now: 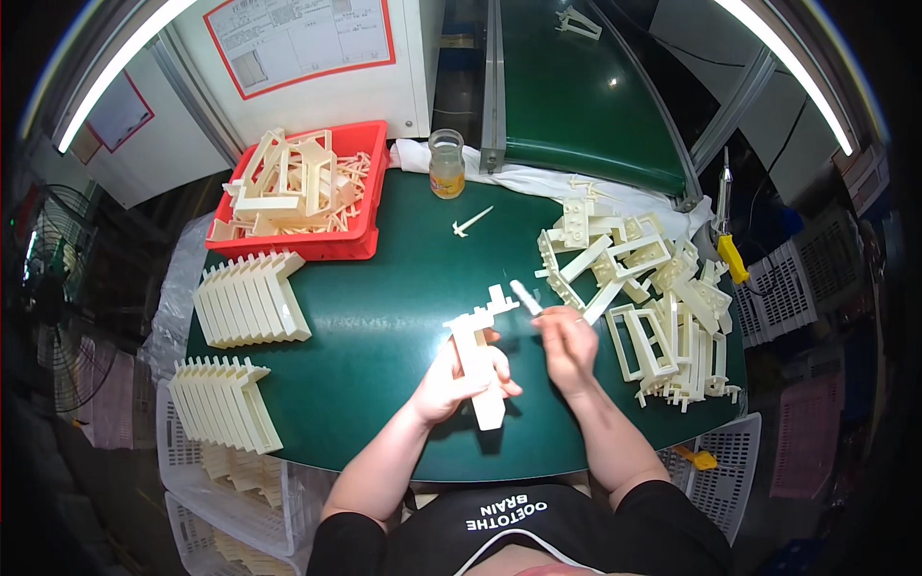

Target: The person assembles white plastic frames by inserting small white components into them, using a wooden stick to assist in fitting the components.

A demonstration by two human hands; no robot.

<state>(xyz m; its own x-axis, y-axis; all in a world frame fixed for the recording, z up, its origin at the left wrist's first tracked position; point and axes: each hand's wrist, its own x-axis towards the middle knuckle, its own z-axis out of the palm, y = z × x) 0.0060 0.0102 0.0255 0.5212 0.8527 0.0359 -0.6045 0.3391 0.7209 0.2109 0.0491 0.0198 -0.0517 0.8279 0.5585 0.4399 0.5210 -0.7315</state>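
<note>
Near the front middle of the green table, my left hand [444,384] is wrapped round a long cream plastic frame part [487,405]. The part's toothed end points away from me. My right hand [569,350] pinches a short, white, stick-like tool [525,298], whose far tip is close to that toothed end. Whether the tool touches the part, I cannot tell. A small cream plastic sprue piece [472,222] lies further back. To the right of my right hand is a loose heap of similar cream parts [663,274].
At the back left stands a red tray [360,245] of cream pieces. Two neat rows of parts, a far row [252,302] and a near row [226,408], line the left edge. A glass jar [447,165] stands beside a white cloth [519,178] before the green conveyor [586,115].
</note>
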